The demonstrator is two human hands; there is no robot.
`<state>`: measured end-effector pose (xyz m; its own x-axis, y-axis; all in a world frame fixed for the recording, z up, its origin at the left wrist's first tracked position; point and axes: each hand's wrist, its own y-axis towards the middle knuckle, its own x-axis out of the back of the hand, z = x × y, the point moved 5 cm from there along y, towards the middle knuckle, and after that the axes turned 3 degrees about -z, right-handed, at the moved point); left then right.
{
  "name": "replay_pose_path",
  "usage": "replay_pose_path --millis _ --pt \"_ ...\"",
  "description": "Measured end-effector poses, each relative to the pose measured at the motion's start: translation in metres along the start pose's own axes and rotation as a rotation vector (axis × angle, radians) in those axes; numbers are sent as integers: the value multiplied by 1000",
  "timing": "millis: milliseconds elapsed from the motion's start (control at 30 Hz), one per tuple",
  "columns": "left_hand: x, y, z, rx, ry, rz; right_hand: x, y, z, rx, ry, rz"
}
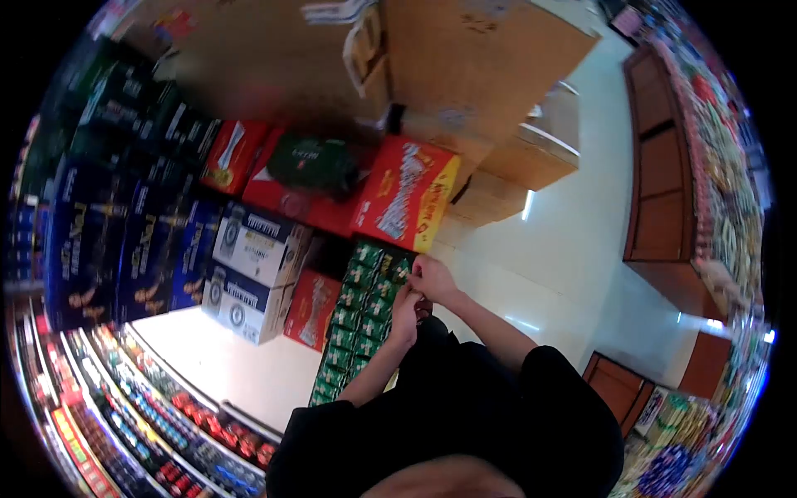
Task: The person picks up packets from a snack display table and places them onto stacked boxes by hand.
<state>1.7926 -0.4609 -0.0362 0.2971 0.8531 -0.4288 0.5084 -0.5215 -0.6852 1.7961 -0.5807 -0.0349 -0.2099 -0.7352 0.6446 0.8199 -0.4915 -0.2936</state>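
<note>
Green packets (344, 336) hang or lie in long rows, running from the red and yellow box down to the lower left. At the upper right end of these rows my left hand (404, 313) has its fingers drawn together against the packets. My right hand (432, 278) is just beside it, its fingers bent and pinched near the top of the rows. The two hands almost touch. Whatever lies between the fingertips is too small to make out. Right above the hands stands a red and yellow box (405, 195).
Large brown cardboard boxes (490, 66) rise ahead. White and blue cartons (253, 245), a smaller red box (312, 307) and dark blue boxes (87, 249) stand at left. Pale floor (540, 274) stretches to the right, towards wooden shelving (660, 166). Stocked shelves (166, 419) curve along the lower left.
</note>
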Motion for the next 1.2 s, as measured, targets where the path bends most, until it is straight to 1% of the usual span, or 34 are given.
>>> replay_pose_path --millis 33,133,167,267,367,467,500,600,633,667,733,833,867,900,933,1033,1067,1133,1200 --pt "-5 -4 2 -16 24 -63 4 -7 -6 -48 63 19" --pt "-21 -10 18 -12 140 -29 23 -34 -25 -29 126 -135" --pt "-25 -12 22 -12 182 2 23 -42 -37 -70 176 -126" --pt "3 12 53 -312 404 -209 16 -57 -56 -54 216 -234" --pt "-14 -13 16 -771 1112 -324 21 -64 -39 34 238 -226" --pt "-25 -19 -12 -886 1420 -392 15 -56 -35 7 312 -244" --pt "-34 -25 -20 -763 1548 -432 10 -50 -39 35 284 -269" --pt "-19 1 -11 -799 1732 -294 -9 -49 -43 72 259 -302" --pt "-23 1 -12 -867 1788 -310 -7 -49 -43 73 280 -306" --pt "-26 2 -11 -876 1805 -295 -4 -48 -44 70 300 -314" --pt "-34 1 -11 -891 1844 -255 -9 -40 -56 1 535 -240" --pt "-52 -1 -3 -903 1770 -81 -17 -34 -80 -152 821 -160" --pt "-60 -3 3 -952 1690 -10 -15 -35 -92 -213 903 -139" --pt "-66 -7 10 -993 1612 62 6 -49 -91 -192 927 -148" --pt "-77 -13 15 -1030 1535 139 9 -53 -105 -219 978 -164" --pt "-112 -34 48 -873 1428 264 23 -89 -161 -309 1141 -213" --pt "-124 -40 63 -752 1473 329 35 -114 -180 -343 1200 -226" --pt "-143 -56 99 -498 1552 450 78 -181 -195 -260 1356 -219" --pt "-154 -61 146 -459 1640 684 95 -246 -227 -366 1365 -375"
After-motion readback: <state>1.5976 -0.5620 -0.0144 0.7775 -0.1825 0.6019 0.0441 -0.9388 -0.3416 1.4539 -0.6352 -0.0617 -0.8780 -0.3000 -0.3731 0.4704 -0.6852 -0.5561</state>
